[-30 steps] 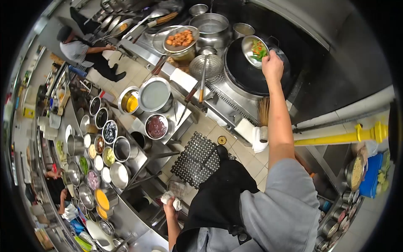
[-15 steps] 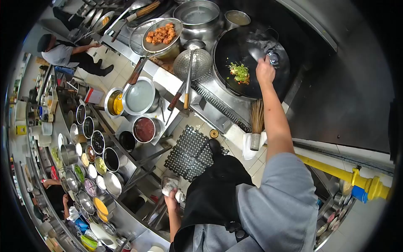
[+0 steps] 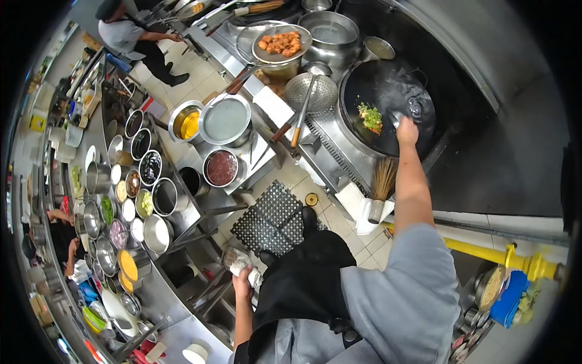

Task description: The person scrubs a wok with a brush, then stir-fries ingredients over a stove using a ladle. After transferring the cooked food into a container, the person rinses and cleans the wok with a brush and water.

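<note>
Black wok on the steel stove. Chopped green and red food sits in it, one small heap near the wok's left edge as viewed, a few bits loose beside it. Whitish haze over the wok's middle, right of the heap.

Right hand: over the wok's near edge, fingers closed on a shiny metal item, mostly hidden, shape can't be told. Left hand: low, well apart from the stove, closed around a bunched white cloth.

Bamboo brush just off the wok's near edge, bristles toward it, handle end over a white towel. Left of the wok: perforated ladle, and behind it a strainer with browned fried pieces, resting on a pot. Large steel pot past the wok's far left edge.

Side table's near corner: pan of dark red liquid; pot of cloudy liquid just behind. Another person stands far left.
</note>
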The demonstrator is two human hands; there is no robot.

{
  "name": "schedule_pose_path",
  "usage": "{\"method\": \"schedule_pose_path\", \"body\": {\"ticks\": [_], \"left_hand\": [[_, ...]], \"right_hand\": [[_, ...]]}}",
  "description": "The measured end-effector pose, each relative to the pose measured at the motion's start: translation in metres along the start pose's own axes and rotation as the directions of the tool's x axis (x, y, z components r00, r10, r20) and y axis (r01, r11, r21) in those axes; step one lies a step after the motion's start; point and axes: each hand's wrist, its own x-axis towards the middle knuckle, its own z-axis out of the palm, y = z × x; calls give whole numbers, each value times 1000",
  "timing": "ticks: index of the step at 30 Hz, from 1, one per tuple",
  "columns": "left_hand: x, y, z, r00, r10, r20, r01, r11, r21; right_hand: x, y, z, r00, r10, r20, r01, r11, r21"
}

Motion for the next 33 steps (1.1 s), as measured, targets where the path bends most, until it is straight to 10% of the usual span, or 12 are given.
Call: {"method": "schedule_pose_path", "body": {"ticks": [6, 8, 11, 14, 18, 24, 29, 31, 33], "left_hand": [[-28, 2, -56, 995, 83, -63, -89, 991, -102], [-36, 3, -81, 992, 97, -86, -109, 982, -155], [-54, -1, -138, 991, 104, -86, -121, 964, -238], [-61, -37, -201, 966, 208, -153, -237, 949, -208], [-95, -41, -244, 935, 187, -300, -255, 945, -206], [-134, -49, -268, 892, 125, -434, -327, 842, -429], [-143, -49, -269, 845, 97, -525, -405, 758, -512], [-140, -54, -272, 839, 102, -534, -413, 757, -506], [-140, -48, -269, 825, 114, -553, -442, 740, -507]], "right_hand": [[-56, -72, -90, 858, 141, -493, 74, 918, 391], [-131, -148, -157, 962, 227, -150, 57, 372, 927], [-244, -264, -169, 982, -171, 79, -67, 75, 995], [-402, -402, -173, 647, -724, 239, -200, 141, 970], [-618, -538, -178, -17, -918, 396, -232, 389, 892], [-827, -708, -190, -237, -955, 177, -232, 233, 945], [-936, -811, -219, -191, -968, 160, -259, 207, 943], [-952, -820, -227, -329, -889, 319, -429, 442, 788], [-951, -811, -194, -514, -851, 105, -549, 421, 722]]}}
